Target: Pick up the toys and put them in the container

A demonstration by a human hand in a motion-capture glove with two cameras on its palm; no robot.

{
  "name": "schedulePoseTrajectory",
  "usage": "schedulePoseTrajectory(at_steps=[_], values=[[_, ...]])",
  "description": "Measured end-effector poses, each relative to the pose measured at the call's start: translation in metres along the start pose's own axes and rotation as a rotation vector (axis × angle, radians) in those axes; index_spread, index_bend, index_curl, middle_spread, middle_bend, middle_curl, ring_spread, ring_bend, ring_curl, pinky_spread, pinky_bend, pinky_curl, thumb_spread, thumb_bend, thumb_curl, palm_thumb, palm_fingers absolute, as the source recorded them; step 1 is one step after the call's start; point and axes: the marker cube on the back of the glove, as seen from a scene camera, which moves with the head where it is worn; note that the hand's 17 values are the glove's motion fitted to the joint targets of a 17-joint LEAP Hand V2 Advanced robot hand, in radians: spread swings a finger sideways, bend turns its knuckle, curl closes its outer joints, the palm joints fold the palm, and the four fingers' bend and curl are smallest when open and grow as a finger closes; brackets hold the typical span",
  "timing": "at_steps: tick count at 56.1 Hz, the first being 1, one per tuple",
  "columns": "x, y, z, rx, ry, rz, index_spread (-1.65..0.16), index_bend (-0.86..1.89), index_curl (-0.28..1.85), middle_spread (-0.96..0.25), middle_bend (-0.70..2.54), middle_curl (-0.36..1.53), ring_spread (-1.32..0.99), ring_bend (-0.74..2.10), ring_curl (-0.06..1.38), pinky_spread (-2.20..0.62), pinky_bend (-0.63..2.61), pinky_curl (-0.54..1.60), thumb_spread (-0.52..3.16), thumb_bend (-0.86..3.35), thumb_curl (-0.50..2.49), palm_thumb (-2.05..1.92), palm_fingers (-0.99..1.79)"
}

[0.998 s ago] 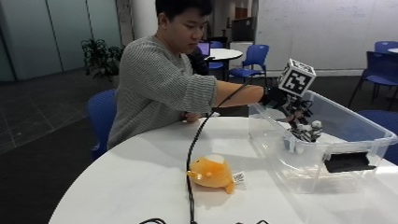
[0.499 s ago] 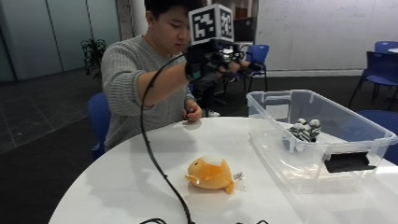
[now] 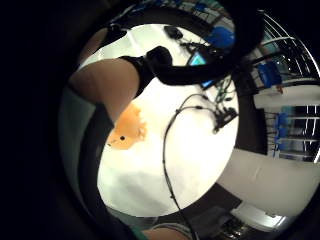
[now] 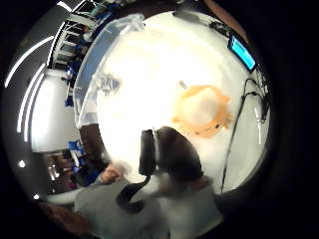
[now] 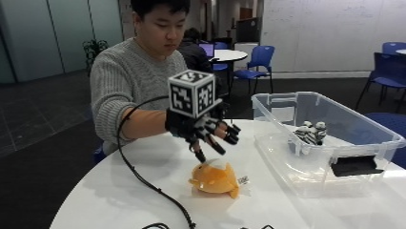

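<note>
An orange plush toy (image 5: 216,179) lies on the round white table (image 5: 114,195), left of the clear plastic container (image 5: 380,138). A black-and-white striped toy (image 5: 309,134) sits inside the container. My gloved right hand (image 5: 206,131) hovers just above the orange toy with fingers spread and pointing down, holding nothing. The orange toy (image 4: 203,110) lies on the white tabletop with the container (image 4: 94,74) beyond it in the thumb side palm view. It also shows as the orange toy (image 3: 127,131) in the little finger side palm view.
A black cable (image 5: 152,191) runs from my hand across the table toward its front edge. Blue chairs (image 5: 258,59) and other tables stand in the room behind. My bare left hand is hidden behind the right arm.
My hand has left the container, swung up high, and come down over the orange toy. The striped toy stays in the container.
</note>
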Motion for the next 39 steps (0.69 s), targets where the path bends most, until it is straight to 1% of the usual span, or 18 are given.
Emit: schedulePoseTrajectory(at_steps=[10,15,17,22,26,27,28,31,36,39], values=[[-0.01,0.006,0.093,-0.152,-0.03,0.02,-0.37,0.14,0.33,-0.14,0.13,0.33,-0.06,0.51,0.29,0.05,1.22,0.35,1.32,-0.02,0.28,-0.01,-0.12],[-0.01,0.003,0.12,-0.142,0.027,0.057,-0.37,0.14,0.33,-0.13,0.11,0.31,-0.05,0.46,0.28,0.04,1.26,0.36,1.31,0.0,0.29,0.02,-0.13],[-0.009,0.001,0.125,-0.113,0.047,0.073,-0.37,0.14,0.32,-0.13,0.11,0.3,-0.04,0.46,0.28,0.03,1.3,0.37,1.32,0.01,0.3,0.05,-0.12],[-0.009,-0.002,0.136,-0.052,0.041,0.096,-0.38,0.15,0.31,-0.13,0.13,0.28,-0.08,0.59,0.31,-0.02,1.33,0.37,1.35,0.05,0.33,0.16,0.01],[-0.01,-0.004,0.139,-0.004,0.052,0.086,-0.38,0.17,0.32,-0.15,0.24,0.31,-0.16,0.69,0.32,-0.12,1.27,0.34,1.39,0.1,0.36,0.25,0.25],[-0.01,-0.004,0.139,0.004,0.054,0.084,-0.38,0.17,0.31,-0.15,0.24,0.31,-0.17,0.7,0.32,-0.14,1.26,0.34,1.4,0.1,0.37,0.26,0.26],[-0.01,-0.004,0.139,0.01,0.056,0.083,-0.38,0.17,0.32,-0.16,0.27,0.32,-0.19,0.73,0.34,-0.17,1.26,0.34,1.41,0.11,0.37,0.27,0.34],[-0.01,-0.006,0.138,0.026,0.057,0.077,-0.38,0.13,0.31,-0.17,0.32,0.35,-0.24,0.79,0.36,-0.23,1.26,0.34,1.44,0.13,0.4,0.31,0.43],[-0.009,-0.007,0.132,0.042,0.035,0.074,-0.38,0.1,0.29,-0.19,0.38,0.39,-0.3,0.86,0.4,-0.3,1.27,0.35,1.47,0.17,0.44,0.39,0.49],[-0.012,-0.008,0.118,0.058,-0.004,0.069,-0.38,0.1,0.28,-0.2,0.4,0.4,-0.32,0.9,0.41,-0.33,1.28,0.36,1.47,0.19,0.46,0.42,0.51]])
